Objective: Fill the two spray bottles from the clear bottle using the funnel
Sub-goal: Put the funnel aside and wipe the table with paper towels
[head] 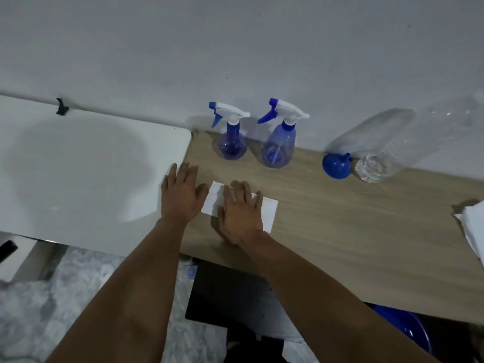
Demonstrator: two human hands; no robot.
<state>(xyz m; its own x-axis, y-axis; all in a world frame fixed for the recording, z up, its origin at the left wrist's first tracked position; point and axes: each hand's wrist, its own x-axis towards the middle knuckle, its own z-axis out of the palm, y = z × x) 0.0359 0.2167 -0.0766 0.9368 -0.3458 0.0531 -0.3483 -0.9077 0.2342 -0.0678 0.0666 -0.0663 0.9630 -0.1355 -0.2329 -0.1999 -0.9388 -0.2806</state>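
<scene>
Two blue spray bottles with white trigger heads stand by the wall, the smaller spray bottle (232, 142) to the left of the larger spray bottle (279, 145). To their right a blue funnel (337, 165) lies beside the tall clear bottle (392, 148). My left hand (180, 195) rests flat on the wooden table (353, 218) near its left edge. With straight fingers, my right hand (239, 212) presses flat on a folded white tissue (269, 209). Both hands are well in front of the bottles.
A white table (78, 179) adjoins the wooden one on the left. A stack of white tissue (474, 229) lies at the right edge. Under the table I see a dark stool (227, 297) and a blue basin (403, 326).
</scene>
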